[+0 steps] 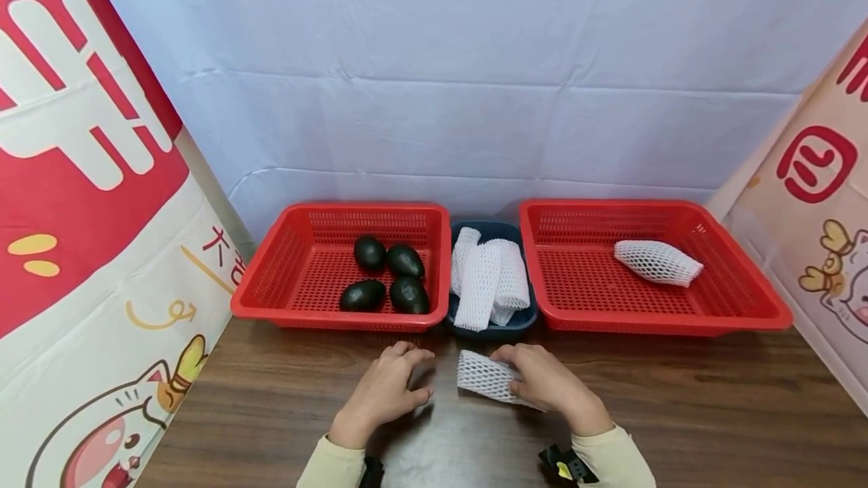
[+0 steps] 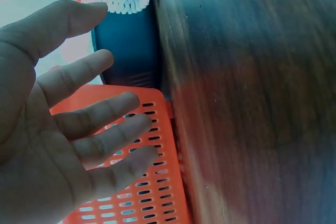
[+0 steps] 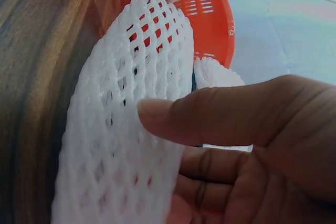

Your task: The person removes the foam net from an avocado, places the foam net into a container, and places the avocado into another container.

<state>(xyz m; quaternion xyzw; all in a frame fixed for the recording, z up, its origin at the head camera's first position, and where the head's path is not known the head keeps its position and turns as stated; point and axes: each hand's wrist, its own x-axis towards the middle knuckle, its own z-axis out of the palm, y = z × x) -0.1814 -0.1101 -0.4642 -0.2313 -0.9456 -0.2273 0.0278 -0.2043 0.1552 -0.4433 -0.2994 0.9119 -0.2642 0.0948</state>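
My right hand (image 1: 548, 379) pinches a white foam fruit net (image 1: 483, 376) between thumb and fingers, low over the wooden table. In the right wrist view the foam net (image 3: 123, 114) is a hollow mesh sleeve, with the thumb lying across its side. To the left of it, my left hand (image 1: 388, 391) hovers with fingers spread and holds nothing; its bare palm faces the left wrist camera. Several dark avocados (image 1: 404, 260) lie in the left red basket (image 1: 325, 315). More foam nets (image 1: 480, 285) are piled in the small dark blue bin (image 1: 491, 333) between the baskets.
A second red basket (image 1: 631, 320) stands on the right, holding one item wrapped in a white foam net (image 1: 656, 262). Both baskets and the bin stand in a row along the back of the wooden table (image 1: 678, 398), before a pale cloth backdrop (image 1: 441, 126).
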